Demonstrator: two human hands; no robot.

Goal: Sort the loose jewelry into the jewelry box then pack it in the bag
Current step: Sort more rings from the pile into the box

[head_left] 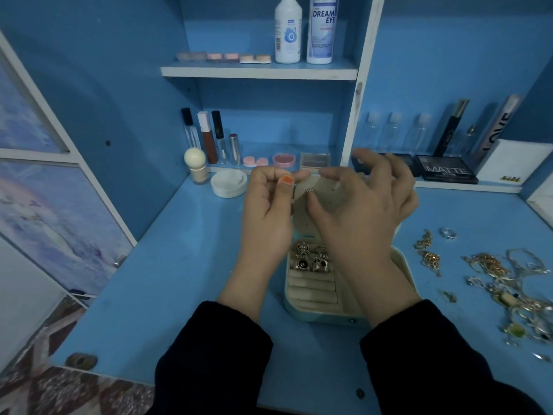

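An open cream jewelry box (402,266) stands at the middle of the blue desk. Several dark metal rings (311,259) sit in its ring rolls. Its lid panel (326,199) stands upright and has small holes. My left hand (269,211) pinches the panel's top left edge. My right hand (362,211) pinches a small ring-like piece (309,191) against the panel, its other fingers spread. A heap of loose gold and silver chains and pendants (505,286) lies right of the box, with a silver ring (449,233) behind it. No bag is in view.
Cosmetics line the back of the desk: a white compact (229,183), lip tubes (209,139), palettes (446,172) and small clear bottles (395,133). Two lens solution bottles (305,28) stand on the upper shelf. The desk's front edge runs at lower left.
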